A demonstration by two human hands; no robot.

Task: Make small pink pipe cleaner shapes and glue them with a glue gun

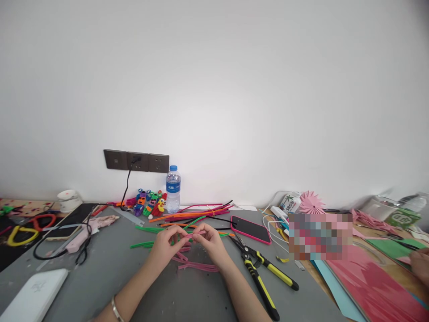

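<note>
My left hand (pixel 170 240) and my right hand (pixel 207 239) meet over the middle of the grey table, both pinching a short pink pipe cleaner (pixel 197 233) between fingertips. Just below them lie more pink pipe cleaners (pixel 197 267), bent and bunched. Green pipe cleaners (pixel 144 244) spread out to the left of my left hand, partly hidden behind it. Beyond my fingers, orange, red and black pipe cleaners (pixel 204 211) lie in a loose pile. Right of my right hand rest yellow-and-black pliers (pixel 259 264) with their handles apart.
A phone in a pink case (pixel 250 229) lies near the pliers. Behind stand a water bottle (pixel 173 190) and colourful pipe-cleaner figures (pixel 150 203). To the left are a glue gun (pixel 78 239) with its cord and a white power bank (pixel 35 295). At far right, another person's hand (pixel 420 264) is beside paper.
</note>
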